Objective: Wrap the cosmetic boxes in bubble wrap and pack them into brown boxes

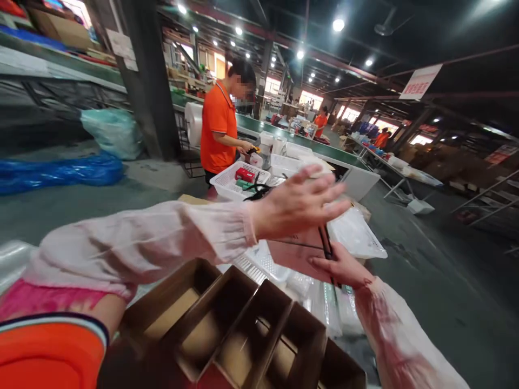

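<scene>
My left hand (302, 200) is raised in the middle of the view, palm down, with its fingers spread and nothing gripped. It partly covers a flat pink packet (295, 258) crossed by black bands, with small dark lettering on it. My right hand (343, 265) holds that packet at its right end, the thumb lying on top near the bands. Whether the packet is a box or a bag, I cannot tell. Below both hands stand several open brown cardboard boxes (239, 302) in a row. Pale sleeves cover both my forearms.
A white perforated basket (231, 186) holds a red box (244, 174) and a green one. Behind it stands a co-worker in an orange shirt (219, 127). A white tray (357, 232) lies to the right, clear plastic packets (326, 305) below. Further back runs a green conveyor (284, 132).
</scene>
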`<state>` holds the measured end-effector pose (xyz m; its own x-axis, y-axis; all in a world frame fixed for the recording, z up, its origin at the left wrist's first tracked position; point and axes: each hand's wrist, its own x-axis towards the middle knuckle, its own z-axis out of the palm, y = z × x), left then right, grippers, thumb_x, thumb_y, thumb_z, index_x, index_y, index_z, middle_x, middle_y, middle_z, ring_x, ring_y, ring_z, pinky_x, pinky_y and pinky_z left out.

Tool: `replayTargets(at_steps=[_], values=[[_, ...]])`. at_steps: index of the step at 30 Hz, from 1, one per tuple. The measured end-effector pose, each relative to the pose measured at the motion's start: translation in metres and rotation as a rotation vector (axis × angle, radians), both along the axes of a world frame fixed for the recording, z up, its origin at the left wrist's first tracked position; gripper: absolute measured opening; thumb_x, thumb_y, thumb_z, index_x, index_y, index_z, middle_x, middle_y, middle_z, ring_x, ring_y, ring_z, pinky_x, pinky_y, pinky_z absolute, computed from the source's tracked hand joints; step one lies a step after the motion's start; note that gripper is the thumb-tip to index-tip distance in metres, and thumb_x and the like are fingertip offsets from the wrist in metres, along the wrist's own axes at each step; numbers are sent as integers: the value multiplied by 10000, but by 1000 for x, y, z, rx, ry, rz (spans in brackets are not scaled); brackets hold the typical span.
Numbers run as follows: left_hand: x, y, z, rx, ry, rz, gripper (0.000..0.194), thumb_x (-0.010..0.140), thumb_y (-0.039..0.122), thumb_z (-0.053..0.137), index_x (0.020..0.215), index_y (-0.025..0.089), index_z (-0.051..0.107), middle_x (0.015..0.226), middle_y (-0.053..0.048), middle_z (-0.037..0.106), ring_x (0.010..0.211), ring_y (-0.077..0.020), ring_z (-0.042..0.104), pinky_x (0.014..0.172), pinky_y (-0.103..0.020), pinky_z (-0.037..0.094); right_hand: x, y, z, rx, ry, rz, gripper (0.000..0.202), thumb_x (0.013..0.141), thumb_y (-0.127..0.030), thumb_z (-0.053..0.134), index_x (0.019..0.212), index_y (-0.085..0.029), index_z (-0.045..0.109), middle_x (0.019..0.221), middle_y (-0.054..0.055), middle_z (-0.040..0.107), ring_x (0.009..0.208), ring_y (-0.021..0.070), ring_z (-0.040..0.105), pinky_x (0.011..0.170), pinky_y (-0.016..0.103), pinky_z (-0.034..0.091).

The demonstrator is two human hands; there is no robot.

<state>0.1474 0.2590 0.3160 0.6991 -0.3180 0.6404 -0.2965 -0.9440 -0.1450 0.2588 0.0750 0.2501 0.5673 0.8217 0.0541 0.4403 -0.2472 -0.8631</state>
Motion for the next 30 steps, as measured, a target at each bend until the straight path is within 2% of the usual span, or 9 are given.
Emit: replayTargets(at_steps=[3,6,10,13,19,21,23,26,30], values=[[-51,25,-10,-183,-4,68,592,902,455,630,1411,201,463,1405,-84,519,1383,-320,409,1163,-535,286,-37,-39,-28,-44,152,20,486,681,-444,807,1061,-155,720,1027,82,764,988,282,705,910,414,571],[-93,25,-53,-257,222,63,736,815,525,713,1406,162,467,1422,-156,506,1326,-333,477,1102,-467,408,-77,-63,-68,-9,300,-92,579,631,-494,845,1091,-171,708,1138,114,743,1057,306,688,971,449,547],[-143,-21,-122,-263,292,198,540,851,264,655,1353,144,493,1355,-177,568,1257,-311,528,1084,-452,437,-128,-80,-115,58,601,-13,625,631,-519,849,1096,-125,713,1127,157,743,1046,327,692,965,464,538],[-182,-61,-147,-304,252,297,386,883,147,504,1267,146,530,1214,-153,629,1144,-283,578,1025,-443,475,-157,-96,-132,30,662,76,606,658,-511,840,1088,-103,719,1109,168,747,1025,334,697,932,460,548],[-245,-116,-136,-578,617,314,685,807,174,611,1454,207,388,978,-48,658,867,-193,624,779,-274,530,-185,-134,-150,7,683,124,634,643,-559,837,1099,-133,723,1061,145,759,946,318,705,866,426,561],[-256,-126,-133,-501,705,335,561,806,157,616,1351,264,542,974,-60,646,902,-214,617,822,-318,527,-189,-141,-158,45,707,149,710,600,-647,824,1095,-146,733,1071,150,755,953,324,697,890,438,549],[-263,-133,-132,-386,655,355,489,801,145,621,1255,325,637,1178,-106,618,1111,-301,572,960,-464,488,-192,-144,-166,63,678,101,758,556,-760,776,1010,-153,759,1054,159,757,980,341,684,935,453,528],[-270,-134,-125,-348,555,329,562,815,126,590,1318,376,600,1516,-88,437,1386,-374,383,1103,-570,370,-196,-141,-175,-6,674,-16,721,545,-789,756,897,-161,772,1003,162,768,989,354,687,947,458,526],[-290,-102,-84,-502,740,233,464,940,190,452,1384,297,530,1367,-27,626,1192,-181,613,1013,-284,489,-186,-139,-182,-17,746,-119,636,550,-604,854,948,-117,758,999,167,770,956,356,709,888,459,558]])
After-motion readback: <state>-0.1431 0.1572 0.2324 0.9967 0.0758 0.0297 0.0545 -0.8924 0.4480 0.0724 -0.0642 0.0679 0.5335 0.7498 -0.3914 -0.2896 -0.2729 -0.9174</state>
